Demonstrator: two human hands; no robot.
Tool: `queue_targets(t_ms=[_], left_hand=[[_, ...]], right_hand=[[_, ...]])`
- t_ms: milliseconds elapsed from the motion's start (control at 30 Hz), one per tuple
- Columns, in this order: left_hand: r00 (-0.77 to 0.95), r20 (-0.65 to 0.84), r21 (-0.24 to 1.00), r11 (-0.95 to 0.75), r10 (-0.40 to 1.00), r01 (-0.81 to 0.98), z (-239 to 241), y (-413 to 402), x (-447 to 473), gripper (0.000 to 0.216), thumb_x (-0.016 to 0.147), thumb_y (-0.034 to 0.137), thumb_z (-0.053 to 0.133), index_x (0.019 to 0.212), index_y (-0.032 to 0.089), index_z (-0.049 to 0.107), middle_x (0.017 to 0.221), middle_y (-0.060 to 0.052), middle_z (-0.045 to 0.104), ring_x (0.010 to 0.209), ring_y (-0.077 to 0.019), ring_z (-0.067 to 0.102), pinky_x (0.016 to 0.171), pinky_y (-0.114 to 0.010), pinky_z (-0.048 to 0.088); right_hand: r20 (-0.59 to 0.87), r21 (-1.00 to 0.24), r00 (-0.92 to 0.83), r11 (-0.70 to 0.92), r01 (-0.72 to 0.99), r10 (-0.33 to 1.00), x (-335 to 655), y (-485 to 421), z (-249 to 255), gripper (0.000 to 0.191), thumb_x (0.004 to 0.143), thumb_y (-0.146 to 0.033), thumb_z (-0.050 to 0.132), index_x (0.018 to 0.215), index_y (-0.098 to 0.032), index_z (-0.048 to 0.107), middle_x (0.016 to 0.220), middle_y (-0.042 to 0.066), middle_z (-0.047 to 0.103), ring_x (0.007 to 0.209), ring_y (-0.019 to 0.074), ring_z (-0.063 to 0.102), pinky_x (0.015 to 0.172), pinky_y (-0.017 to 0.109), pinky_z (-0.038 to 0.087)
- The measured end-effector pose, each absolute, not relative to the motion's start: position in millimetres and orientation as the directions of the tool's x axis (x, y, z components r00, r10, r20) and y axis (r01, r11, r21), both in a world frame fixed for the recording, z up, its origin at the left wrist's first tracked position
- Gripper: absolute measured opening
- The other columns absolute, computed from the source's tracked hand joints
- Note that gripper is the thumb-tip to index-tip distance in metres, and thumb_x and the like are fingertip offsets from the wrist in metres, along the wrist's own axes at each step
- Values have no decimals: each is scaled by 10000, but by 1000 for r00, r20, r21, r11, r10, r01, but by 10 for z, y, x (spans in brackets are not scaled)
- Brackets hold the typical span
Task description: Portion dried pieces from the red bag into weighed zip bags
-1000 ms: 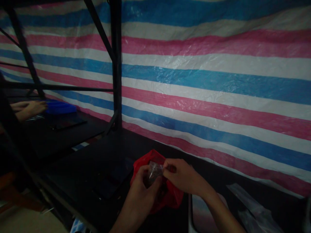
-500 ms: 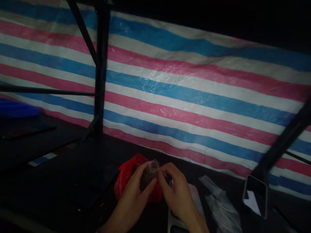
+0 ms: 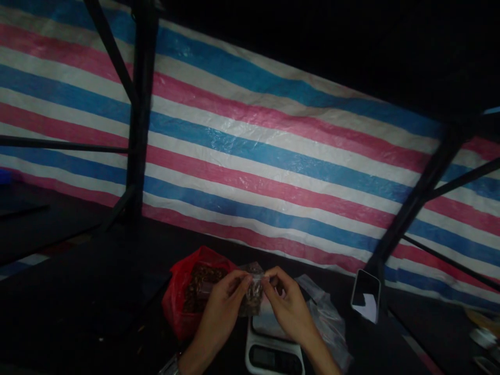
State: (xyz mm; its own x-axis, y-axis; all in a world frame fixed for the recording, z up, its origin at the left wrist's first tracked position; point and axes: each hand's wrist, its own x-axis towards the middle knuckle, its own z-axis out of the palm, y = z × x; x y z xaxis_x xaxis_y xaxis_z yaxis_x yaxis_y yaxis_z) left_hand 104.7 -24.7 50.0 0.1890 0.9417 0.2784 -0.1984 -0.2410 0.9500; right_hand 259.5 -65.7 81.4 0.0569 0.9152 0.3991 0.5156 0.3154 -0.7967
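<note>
head view, dim light. left of the hands a red bag (image 3: 183,297) lies on the dark desk (image 3: 97,302), its mouth open toward the hands, with dark brown pieces showing inside. the left hand (image 3: 224,304) comes up from the bottom edge, fingers curled and closed in a pinch on the left side of a small clear pouch (image 3: 253,291). the pouch hangs between the two hands, its long axis roughly upright, its top edge held at fingertip level and its body dropping below; it shows dark brown contents like those in the bag. the right hand (image 3: 287,304) mirrors the left, thumb and fingers pressed together on the pouch's top right corner. the fingertips of the two hands are near each other, with only the pouch's top edge between them. directly below the hands and the pouch sits a white scale (image 3: 273,349) with a dark display facing the person. just right of the right hand lies a heap of clear plastic bags (image 3: 328,320) on the desk. further right a phone (image 3: 365,294) stands tilted against a black frame leg (image 3: 414,203). behind everything hangs a striped tarp (image 3: 273,156) in blue, pink and white.
</note>
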Motion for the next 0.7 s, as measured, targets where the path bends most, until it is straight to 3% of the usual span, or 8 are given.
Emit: queue_targets(t_ms=[100, 200, 333, 433, 533, 633, 700], left_hand=[[151, 303, 948, -282, 941, -149, 468, -231, 1065, 337, 892, 503, 648, 908, 189, 769, 879, -62, 813, 859, -254, 779, 774, -334, 600], [80, 360, 932, -355, 930, -69, 384, -238, 1055, 352, 944, 491, 593, 1034, 194, 757, 1021, -91, 818, 946, -259, 784, 833, -359, 614], [6, 512, 855, -511, 859, 92, 240, -364, 942, 280, 1014, 419, 539, 1092, 226, 726, 1137, -93, 766, 1075, -245, 740, 947, -377, 591], [68, 648, 736, -647, 758, 199, 170, -536, 848, 196, 1042, 298, 533, 1078, 263, 723, 1080, -52, 751, 1041, -198, 741, 936, -314, 589], [199, 772, 556, -793, 603, 248, 103, -681, 841, 227, 1043, 201, 526, 1118, 284, 724, 1047, -35, 753, 971, -163, 756, 876, -249, 595], [362, 845, 349, -919, 393, 183, -16, -743, 939, 240, 1068, 228, 488, 1058, 268, 724, 921, -21, 761, 819, -138, 752, 759, -213, 602], [452, 850, 255, -962, 270, 96, -118, -764, 1030, 222, 1085, 297, 509, 996, 243, 704, 829, 8, 746, 710, -111, 720, 657, -193, 589]], right_hand=[[389, -816, 61, 313, 487, 919, 2665, -586, 789, 372, 942, -582, 589, 805, -236, 593, 713, -34, 525, 704, 169, 513, 678, 275, 427], [363, -835, 100, 276, 475, 926, 2892, -525, 749, 404, 893, -625, 585, 774, -239, 570, 724, -22, 571, 715, 178, 551, 691, 284, 452], [278, -846, 139, 174, 504, 951, 3274, -492, 617, 360, 798, -562, 643, 652, -237, 591, 643, -5, 610, 662, 196, 594, 654, 302, 476], [238, -834, 172, 110, 541, 956, 3421, -488, 461, 323, 760, -524, 664, 613, -236, 640, 602, 16, 654, 633, 226, 641, 637, 331, 504], [275, -813, 264, 77, 577, 924, 3486, -478, 356, 277, 751, -491, 683, 732, -220, 737, 729, 66, 756, 761, 284, 722, 768, 393, 557], [335, -796, 350, 64, 602, 875, 3576, -475, 362, 340, 765, -512, 692, 865, -203, 791, 907, 123, 814, 920, 333, 758, 906, 451, 562], [365, -787, 374, 69, 613, 853, 3647, -492, 403, 377, 799, -561, 665, 864, -214, 799, 947, 128, 826, 941, 334, 765, 918, 453, 567]])
